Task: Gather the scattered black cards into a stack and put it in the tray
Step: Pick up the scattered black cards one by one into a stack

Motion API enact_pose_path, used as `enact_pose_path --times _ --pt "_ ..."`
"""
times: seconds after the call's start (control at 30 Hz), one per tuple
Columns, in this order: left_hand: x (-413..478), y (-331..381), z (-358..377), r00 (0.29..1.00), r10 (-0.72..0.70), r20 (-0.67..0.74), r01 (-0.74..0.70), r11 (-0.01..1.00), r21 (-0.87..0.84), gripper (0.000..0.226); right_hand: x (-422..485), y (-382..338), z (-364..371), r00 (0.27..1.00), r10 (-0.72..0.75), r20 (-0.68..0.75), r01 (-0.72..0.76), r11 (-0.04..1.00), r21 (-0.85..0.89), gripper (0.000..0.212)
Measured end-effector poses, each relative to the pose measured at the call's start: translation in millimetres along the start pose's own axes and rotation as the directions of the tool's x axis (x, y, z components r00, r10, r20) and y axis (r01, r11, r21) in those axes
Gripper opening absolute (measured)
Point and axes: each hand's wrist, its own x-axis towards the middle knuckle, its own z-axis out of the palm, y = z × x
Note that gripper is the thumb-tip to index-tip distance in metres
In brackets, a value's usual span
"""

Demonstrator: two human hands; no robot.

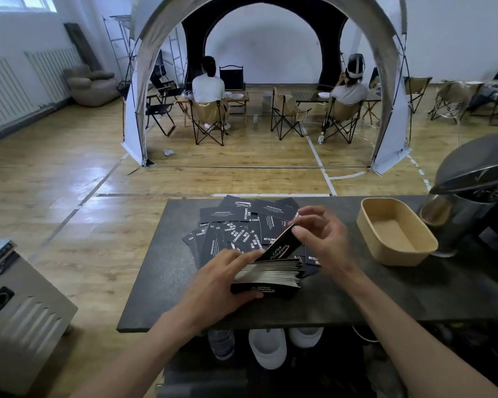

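Note:
Several black cards with white print lie scattered and overlapping on the dark table. In front of them, my left hand grips a thick stack of black cards from its left side, thumb under the near edge. My right hand pinches one black card by its upper end and holds it tilted over the top of the stack. A tan, rounded tray with nothing in it stands on the table to the right of my right hand.
A dark machine with a metal cup stands at the table's right end, beside the tray. A grey metal box sits at lower left. Beyond the table, two persons sit in folding chairs under a tent.

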Motion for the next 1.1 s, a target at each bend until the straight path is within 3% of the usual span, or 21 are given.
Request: enact_pose_path --times 0.07,0.13,0.2,0.23,0.27,0.33,0.37,0.4,0.47,0.53,0.6,0.67,0.77,0.87,0.97,1.1 --pt "0.6 -0.9 1.8 1.000 -0.007 -0.004 0.007 1.000 0.022 0.080 -2.1 3.4 -1.8 0.993 -0.108 -0.049 0.086 0.941 -0.326 0.012" --pt "0.1 -2.0 3.3 1.000 -0.011 -0.011 0.012 1.000 0.025 0.081 -8.2 9.2 -5.3 0.977 -0.213 -0.017 0.154 0.756 -0.636 0.005" --pt "-0.5 -2.7 3.5 1.000 -0.020 -0.012 0.020 1.000 0.009 0.078 -13.2 12.1 -6.8 0.972 -0.155 0.176 0.234 0.586 -0.776 0.030" --pt "-0.4 -2.7 3.6 1.000 -0.018 -0.010 0.018 1.000 0.001 0.075 -12.5 10.9 -7.2 0.968 -0.068 0.242 0.236 0.572 -0.785 0.041" --pt "-0.2 -2.5 3.5 1.000 -0.013 -0.005 0.013 1.000 -0.004 0.072 -8.5 8.2 -9.1 0.975 0.014 0.222 0.163 0.634 -0.756 0.047" --pt "0.7 -2.3 2.4 1.000 -0.011 0.011 0.011 1.000 -0.014 0.067 12.1 8.7 -23.2 0.998 0.058 -0.038 -0.068 0.730 -0.680 0.041" --pt "1.5 -2.0 1.5 1.000 -0.011 0.013 0.011 1.000 -0.017 0.065 24.4 10.0 -32.9 0.985 0.042 -0.169 -0.152 0.683 -0.715 0.035" --pt "1.7 -1.2 0.9 1.000 -0.008 0.015 0.008 1.000 -0.016 0.064 34.1 11.4 -42.4 0.973 0.052 -0.227 -0.216 0.568 -0.794 0.033" --pt "2.4 0.6 1.8 1.000 0.007 0.024 -0.006 1.000 -0.018 0.062 46.1 17.3 -54.2 0.958 0.211 -0.196 -0.257 0.323 -0.911 0.040" --pt "3.8 3.6 3.9 0.998 0.025 0.049 -0.024 0.999 -0.030 0.061 51.1 22.1 -57.1 0.936 0.350 -0.048 -0.124 0.198 -0.972 0.043" --pt "6.1 6.1 5.5 0.997 0.037 0.064 -0.036 0.999 -0.014 0.062 49.5 24.5 -57.9 0.907 0.397 0.141 0.095 0.134 -0.986 0.064" --pt "9.0 6.4 5.3 0.997 0.046 0.068 -0.050 0.997 0.060 0.063 46.7 20.0 -59.9 0.870 0.435 0.232 0.205 0.108 -0.973 0.073" --pt "12.4 3.7 5.1 0.994 0.067 0.092 -0.083 0.978 0.192 0.069 45.6 13.9 -65.9 0.848 0.473 0.237 0.247 0.042 -0.968 0.060" --pt "15.2 5.9 5.3 0.993 0.052 0.109 -0.076 0.971 0.225 0.074 44.5 8.0 -70.3 0.845 0.507 0.169 0.249 -0.093 -0.964 0.077" --pt "16.8 8.3 3.2 0.992 0.041 0.117 -0.067 0.971 0.230 0.079 40.8 8.9 -72.5 0.881 0.430 0.196 0.246 -0.062 -0.967 0.071" --pt "13.4 10.8 4.1 0.994 0.064 0.085 -0.084 0.962 0.260 0.082 37.1 14.3 -77.6 0.886 0.339 0.317 0.300 0.104 -0.948 0.051"
